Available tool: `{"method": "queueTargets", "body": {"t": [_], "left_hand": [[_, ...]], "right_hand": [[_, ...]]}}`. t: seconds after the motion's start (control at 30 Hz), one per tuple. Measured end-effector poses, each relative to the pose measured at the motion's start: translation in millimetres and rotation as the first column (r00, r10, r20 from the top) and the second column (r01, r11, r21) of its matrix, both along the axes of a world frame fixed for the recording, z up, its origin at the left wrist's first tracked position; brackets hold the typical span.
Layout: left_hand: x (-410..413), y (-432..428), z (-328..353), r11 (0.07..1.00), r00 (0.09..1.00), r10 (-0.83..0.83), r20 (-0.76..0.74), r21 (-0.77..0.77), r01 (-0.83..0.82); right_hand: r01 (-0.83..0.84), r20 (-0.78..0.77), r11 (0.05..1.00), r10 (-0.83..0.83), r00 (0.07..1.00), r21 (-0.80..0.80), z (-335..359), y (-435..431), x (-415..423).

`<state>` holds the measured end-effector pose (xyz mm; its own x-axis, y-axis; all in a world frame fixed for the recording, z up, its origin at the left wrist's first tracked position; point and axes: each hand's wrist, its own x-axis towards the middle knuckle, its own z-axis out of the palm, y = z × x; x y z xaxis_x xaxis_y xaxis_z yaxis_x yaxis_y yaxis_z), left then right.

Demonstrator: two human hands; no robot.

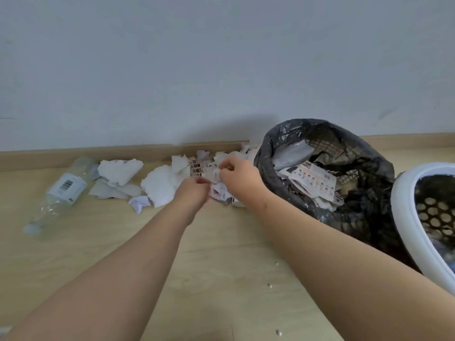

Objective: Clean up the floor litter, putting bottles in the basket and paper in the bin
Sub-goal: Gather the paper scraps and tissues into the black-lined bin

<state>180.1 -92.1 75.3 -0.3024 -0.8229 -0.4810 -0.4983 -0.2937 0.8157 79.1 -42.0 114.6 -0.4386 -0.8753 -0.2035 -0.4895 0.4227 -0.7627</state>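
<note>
Torn paper scraps lie in a heap along the skirting board. My left hand and my right hand both grip a crumpled printed paper wad in the middle of that heap. A clear plastic bottle with a white label lies on its side at the far left. The bin, lined with a black bag, stands just right of my hands and holds paper. A white-rimmed basket with a dark perforated wall sits at the right edge.
A grey wall rises behind the wooden skirting board. More white scraps lie between the bottle and my hands. Tiny white crumbs dot the light wooden floor near me.
</note>
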Motion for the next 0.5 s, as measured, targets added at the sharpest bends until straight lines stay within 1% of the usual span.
{"method": "queueTargets", "body": {"t": [0.1,0.17,0.2,0.27,0.33,0.37,0.43,0.5], "left_hand": [[11.3,-14.1,-22.8,0.994,0.995,0.099,0.021,0.032,-0.100],[12.4,-20.3,-35.7,0.995,0.994,0.103,0.046,0.013,-0.103],[11.9,-23.6,-41.4,0.997,0.994,0.081,0.070,-0.014,-0.080],[10.5,-31.6,-51.1,0.994,0.982,-0.034,0.187,-0.095,0.053],[9.4,-43.6,-61.1,0.949,0.913,-0.176,0.367,-0.181,0.256],[8.0,-51.0,-65.9,0.917,0.871,-0.215,0.441,-0.215,0.335],[6.5,-61.3,-72.5,0.866,0.811,-0.251,0.528,-0.253,0.432],[5.2,-68.7,-78.9,0.845,0.781,-0.275,0.560,-0.247,0.474]], "right_hand": [[-0.040,0.025,0.976,0.036,0.999,0.214,-39.5,-9.5,4.5],[0.005,0.017,0.953,-0.011,1.000,0.302,-59.7,-12.3,-6.4],[0.049,0.007,0.943,-0.054,0.998,0.330,-65.5,-13.2,-13.1],[0.134,-0.017,0.933,-0.136,0.991,0.334,-73.1,-15.2,-25.0],[0.164,-0.027,0.941,-0.164,0.986,0.294,-79.2,-18.4,-30.8],[0.164,-0.024,0.945,-0.164,0.986,0.282,-83.4,-21.6,-32.2],[0.153,-0.057,0.949,-0.143,0.988,0.277,-94.0,-28.8,-35.2],[0.121,-0.105,0.947,-0.094,0.990,0.299,-104.4,-37.7,-37.1]]}}
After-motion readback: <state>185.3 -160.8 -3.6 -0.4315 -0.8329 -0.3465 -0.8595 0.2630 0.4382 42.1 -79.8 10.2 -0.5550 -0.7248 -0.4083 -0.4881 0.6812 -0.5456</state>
